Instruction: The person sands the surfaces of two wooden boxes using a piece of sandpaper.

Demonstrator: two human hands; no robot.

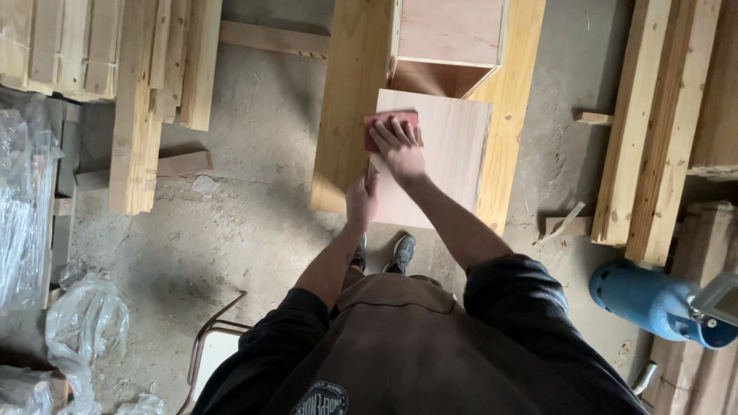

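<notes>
A pale plywood panel [450, 150] lies on a wide wooden board [346, 92] on the floor in front of me. My right hand [398, 147] presses flat on a reddish sanding pad [388, 121] at the panel's upper left corner. My left hand [360, 201] grips the panel's left edge, thumb on top. Beyond the panel stands an open wooden box [446, 54] with a plywood side.
Stacked timber planks [150, 92] lie at the left, more planks [657, 123] at the right. A blue gas cylinder [653, 300] lies at the lower right. Crumpled clear plastic [31, 207] fills the left edge. Small wood offcuts [565, 224] dot the concrete floor.
</notes>
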